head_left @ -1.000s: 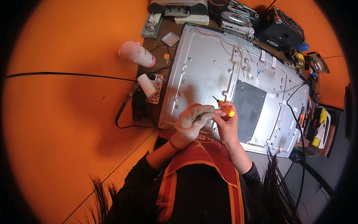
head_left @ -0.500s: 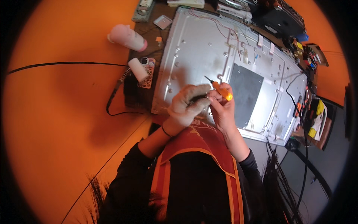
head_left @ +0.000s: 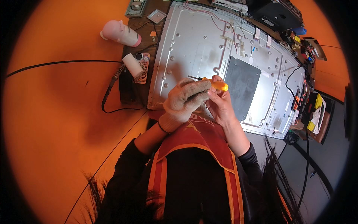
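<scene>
A yellow-orange screwdriver (head_left: pixel 220 86) lies across the fingers of my bare right hand (head_left: pixel 220 104), its dark shaft pointing left. My left hand (head_left: pixel 186 98), in a pale knit work glove with dirty fingers, is closed right beside it. The gloved fingertips meet my right thumb and fingers, and whatever is pinched between them is too small and hidden to name. Both hands are held above the near edge of a large silver metal panel (head_left: pixel 194 44), which has raised bosses and a dark grey plate (head_left: pixel 241 89) on it.
At the left stand a pink and white bottle (head_left: pixel 121 33), a phone in a patterned case (head_left: pixel 143 67) and a white cylinder (head_left: pixel 132 65) beside a coiled cable. Black equipment (head_left: pixel 276 15) sits at the back right. Tools and a box with yellow items (head_left: pixel 317 112) line the right side.
The screwdriver has tilted to lie flatter, with its tip turned further left. My hands stay pressed together, and the whole view has shifted slightly.
</scene>
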Motion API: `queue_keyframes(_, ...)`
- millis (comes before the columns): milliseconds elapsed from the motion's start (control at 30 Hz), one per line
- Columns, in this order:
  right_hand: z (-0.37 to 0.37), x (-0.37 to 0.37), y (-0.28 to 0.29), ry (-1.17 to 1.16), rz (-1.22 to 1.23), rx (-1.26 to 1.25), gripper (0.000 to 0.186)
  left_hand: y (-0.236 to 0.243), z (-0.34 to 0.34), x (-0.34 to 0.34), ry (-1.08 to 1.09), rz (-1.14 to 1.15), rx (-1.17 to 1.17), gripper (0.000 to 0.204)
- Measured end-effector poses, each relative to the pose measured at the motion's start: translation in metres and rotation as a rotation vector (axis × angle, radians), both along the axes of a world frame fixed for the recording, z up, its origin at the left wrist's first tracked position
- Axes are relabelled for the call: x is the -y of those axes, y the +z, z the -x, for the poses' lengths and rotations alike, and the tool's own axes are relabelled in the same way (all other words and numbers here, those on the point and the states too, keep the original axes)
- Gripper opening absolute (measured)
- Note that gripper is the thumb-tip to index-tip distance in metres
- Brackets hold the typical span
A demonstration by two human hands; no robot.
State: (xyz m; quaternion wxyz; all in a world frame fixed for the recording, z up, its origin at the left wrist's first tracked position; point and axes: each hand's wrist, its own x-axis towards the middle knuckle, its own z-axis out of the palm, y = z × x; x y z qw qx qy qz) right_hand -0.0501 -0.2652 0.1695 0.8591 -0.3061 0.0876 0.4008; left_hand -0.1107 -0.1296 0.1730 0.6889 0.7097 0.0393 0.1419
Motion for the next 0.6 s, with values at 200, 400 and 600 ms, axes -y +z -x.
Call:
queue_keyframes(200,0.001,0.006,-0.007,0.038,0.056,0.124,0.029,0.007,-0.002,-0.002,-0.035,-0.042,0.015,0.033)
queue_keyframes(400,0.002,0.012,0.005,-0.177,0.259,0.477,0.020,0.016,-0.002,-0.004,-0.031,-0.221,0.062,0.027)
queue_keyframes(600,0.008,0.042,0.034,-0.372,0.675,0.867,0.071,0.013,0.007,0.000,0.005,-0.062,-0.110,0.026)
